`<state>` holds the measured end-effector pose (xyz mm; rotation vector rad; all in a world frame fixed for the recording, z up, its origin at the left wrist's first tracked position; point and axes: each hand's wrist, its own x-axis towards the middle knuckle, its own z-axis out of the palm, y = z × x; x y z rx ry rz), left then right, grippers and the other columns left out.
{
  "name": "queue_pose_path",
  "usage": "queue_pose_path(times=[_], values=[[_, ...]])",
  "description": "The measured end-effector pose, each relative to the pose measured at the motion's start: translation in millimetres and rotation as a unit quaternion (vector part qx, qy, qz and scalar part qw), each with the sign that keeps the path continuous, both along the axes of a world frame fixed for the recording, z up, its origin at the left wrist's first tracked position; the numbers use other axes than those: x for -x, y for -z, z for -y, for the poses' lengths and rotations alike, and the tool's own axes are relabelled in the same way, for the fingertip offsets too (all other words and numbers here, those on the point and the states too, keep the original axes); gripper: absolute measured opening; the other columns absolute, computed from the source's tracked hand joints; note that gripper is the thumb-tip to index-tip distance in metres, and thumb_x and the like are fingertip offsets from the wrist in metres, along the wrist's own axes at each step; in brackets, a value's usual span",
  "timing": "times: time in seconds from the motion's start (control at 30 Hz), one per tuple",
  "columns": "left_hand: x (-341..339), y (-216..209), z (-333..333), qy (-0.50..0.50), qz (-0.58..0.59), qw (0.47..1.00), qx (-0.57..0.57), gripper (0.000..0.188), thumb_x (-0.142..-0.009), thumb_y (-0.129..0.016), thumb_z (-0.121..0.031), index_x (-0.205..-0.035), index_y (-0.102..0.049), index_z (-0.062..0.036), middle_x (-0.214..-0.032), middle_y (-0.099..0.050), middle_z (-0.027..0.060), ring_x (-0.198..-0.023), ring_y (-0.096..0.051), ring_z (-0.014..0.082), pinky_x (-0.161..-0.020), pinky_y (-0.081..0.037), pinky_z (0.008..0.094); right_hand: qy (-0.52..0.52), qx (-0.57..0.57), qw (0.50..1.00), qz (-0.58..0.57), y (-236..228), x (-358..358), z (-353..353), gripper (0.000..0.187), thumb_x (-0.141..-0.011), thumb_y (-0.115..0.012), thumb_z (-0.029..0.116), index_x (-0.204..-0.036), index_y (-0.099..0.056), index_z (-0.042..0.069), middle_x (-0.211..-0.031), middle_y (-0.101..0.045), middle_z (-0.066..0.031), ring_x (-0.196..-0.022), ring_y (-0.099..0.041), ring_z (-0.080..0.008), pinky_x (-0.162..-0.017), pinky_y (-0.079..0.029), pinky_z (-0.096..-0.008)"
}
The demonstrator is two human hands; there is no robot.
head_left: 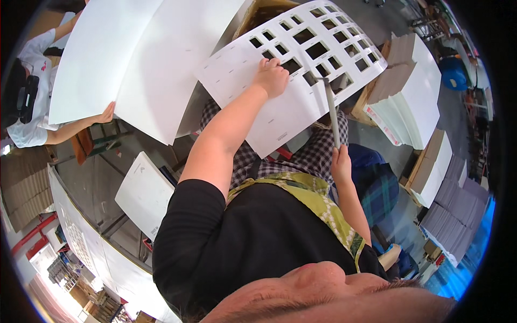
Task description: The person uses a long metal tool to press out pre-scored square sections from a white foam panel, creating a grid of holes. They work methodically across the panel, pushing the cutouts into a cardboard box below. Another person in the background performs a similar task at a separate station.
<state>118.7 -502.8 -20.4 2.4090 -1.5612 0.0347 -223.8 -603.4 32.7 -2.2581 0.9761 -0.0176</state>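
Note:
A white card sheet (231,75), bowed and punched with rows of square and rectangular holes, slants across my lap. My left hand (271,78) is closed on it beside the holes; its fingertips are partly hidden at an opening. In my right hand (341,161) is the lower end of a long pale handle of a hammer (332,116). The small dark head of the hammer is up at the sheet's right side, next to a hole; whether it touches cannot be told.
At the left a co-worker's hand (106,114) holds a big white sheet (124,59). Stacks of boards (412,102) stand on pallets at the right, with a grey stack (455,210) behind. A white board (144,195) lies at my left. A blue drum (453,74) stands farther off.

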Motion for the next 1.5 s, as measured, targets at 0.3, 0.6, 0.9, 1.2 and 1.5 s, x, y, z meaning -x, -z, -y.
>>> queue_pose_path(times=[0.3,0.6,0.9,1.2,1.5], values=[[1,-2,0,-0.008,0.007,1.000,-0.013,0.020,-0.086,-0.051,-0.024,-0.074,-0.061,-0.0116,-0.084,-0.065,0.0013,-0.110,-0.046,0.0227,-0.094,-0.028,0.0472,-0.009,-0.072,0.993,0.093,-25,2,-6,0.016,-0.093,-0.049,0.016,-0.102,-0.047,0.003,-0.072,-0.056,-0.0230,-0.068,-0.055,-0.0449,-0.058,-0.044,-0.0468],[0,0,0,0.001,0.013,1.000,0.008,0.019,-0.085,-0.052,-0.023,-0.074,-0.061,-0.0113,-0.081,-0.065,0.0021,-0.109,-0.046,0.0231,-0.093,-0.029,0.0470,-0.039,-0.053,0.996,0.065,-11,8,-21,0.018,-0.094,-0.048,0.020,-0.098,-0.048,0.002,-0.070,-0.055,-0.0211,-0.064,-0.056,-0.0411,-0.057,-0.045,-0.0440],[1,0,1,-0.001,-0.002,1.000,-0.023,0.021,-0.086,-0.048,-0.022,-0.074,-0.061,-0.0112,-0.080,-0.065,0.0029,-0.110,-0.046,0.0234,-0.093,-0.028,0.0467,-0.054,-0.033,0.997,0.041,17,21,-19,0.019,-0.094,-0.050,0.021,-0.096,-0.047,0.003,-0.066,-0.050,-0.0136,-0.056,-0.052,-0.0275,-0.052,-0.041,-0.0357],[1,-12,7,-0.005,-0.055,0.995,-0.078,0.024,-0.086,-0.051,-0.029,-0.079,-0.064,-0.0096,-0.089,-0.066,0.0047,-0.112,-0.044,0.0233,-0.097,-0.023,0.0551,0.007,-0.036,0.995,0.096,-21,42,-18,0.013,-0.093,-0.046,0.014,-0.098,-0.049,0.002,-0.069,-0.053,-0.0134,-0.058,-0.053,-0.0269,-0.054,-0.042,-0.0373],[20,-28,20,-0.119,-0.095,0.980,-0.125,0.031,-0.080,-0.061,-0.038,-0.084,-0.069,-0.0082,-0.096,-0.067,0.0073,-0.121,-0.039,0.0266,-0.101,-0.020,0.0588,0.007,-0.040,0.999,0.014,-14,70,-14,0.013,-0.093,-0.046,0.013,-0.100,-0.047,0.002,-0.069,-0.054,-0.0155,-0.060,-0.054,-0.0314,-0.056,-0.043,-0.0404]])
